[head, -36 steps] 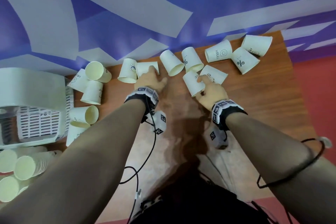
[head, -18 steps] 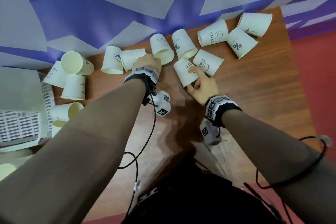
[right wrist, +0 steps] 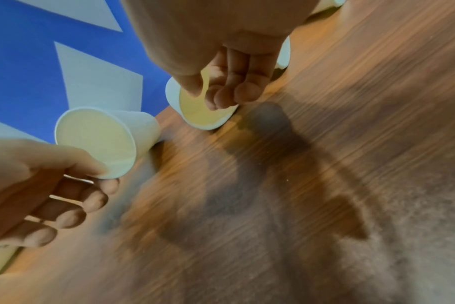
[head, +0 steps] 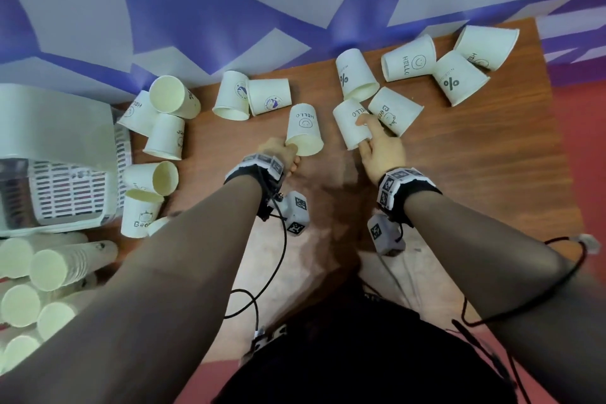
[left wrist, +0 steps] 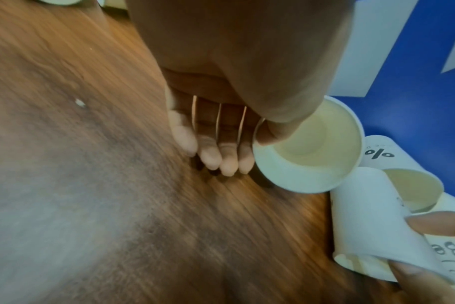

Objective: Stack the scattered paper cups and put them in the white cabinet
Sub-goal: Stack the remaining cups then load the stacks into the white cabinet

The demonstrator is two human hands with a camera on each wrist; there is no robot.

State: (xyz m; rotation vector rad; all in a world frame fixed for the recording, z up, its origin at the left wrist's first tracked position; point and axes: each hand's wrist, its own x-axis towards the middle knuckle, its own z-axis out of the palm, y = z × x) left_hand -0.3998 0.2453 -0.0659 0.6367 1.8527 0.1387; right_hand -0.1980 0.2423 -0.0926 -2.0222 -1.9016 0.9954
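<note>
Cups in both hands, gathering step in hand. Left hand (head: 281,154) pinches a smiley cup (head: 304,129) at its rim: thumb inside the mouth, index behind the wall, other fingers hanging straight and free, as the left wrist view shows. That cup is tipped, mouth toward the person, low over the table (head: 475,157); lifted or resting, cannot tell. Right hand (head: 382,149) grips a second cup (head: 352,123), forefinger laid along its wall, thumb at the rim, other fingers curled at the mouth. This cup lies on its side, touching a bear cup (head: 395,111) on its right.

Loose cups (head: 459,77) are scattered along the far edge, more in a cluster (head: 164,128) at left. Finished stacks (head: 55,267) lie at lower left, beside the white cabinet (head: 59,128), as I take it.

Judgement: stacking is only partly done; about a dozen singles are not yet nested. Next move calls for turning both cups to a common axis, base of one into the mouth of the other. Left thumb sits inside its rim and would block entry unless that cup goes in as the inner one. Light squeeze only; thin paper walls dent.
</note>
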